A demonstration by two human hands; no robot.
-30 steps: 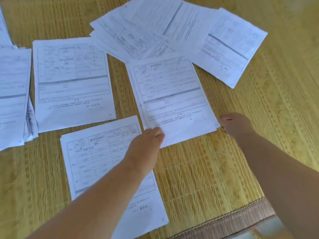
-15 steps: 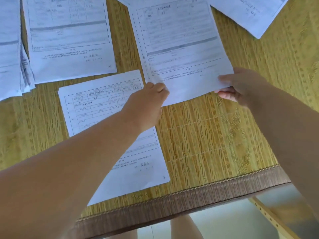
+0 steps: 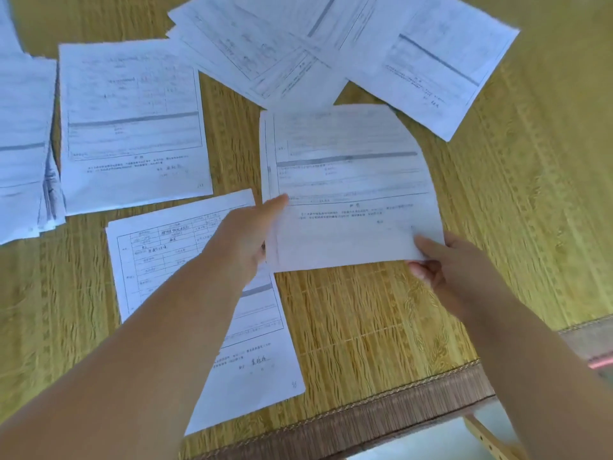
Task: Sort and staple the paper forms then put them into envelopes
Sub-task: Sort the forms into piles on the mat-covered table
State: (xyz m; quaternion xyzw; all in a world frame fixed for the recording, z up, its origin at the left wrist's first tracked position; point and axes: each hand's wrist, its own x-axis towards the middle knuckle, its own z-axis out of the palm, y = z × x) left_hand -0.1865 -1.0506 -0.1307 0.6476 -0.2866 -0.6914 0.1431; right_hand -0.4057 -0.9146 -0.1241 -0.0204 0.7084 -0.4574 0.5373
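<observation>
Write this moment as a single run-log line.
left hand: grips held form | right hand: pinches its lower right corner | form: lifted, curling | stapler, envelopes: not in view

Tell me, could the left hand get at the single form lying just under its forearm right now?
Probably not at once: the left hand is busy gripping the lifted form together with the right hand. The form on the mat lies uncovered, so the way is otherwise free.
</observation>
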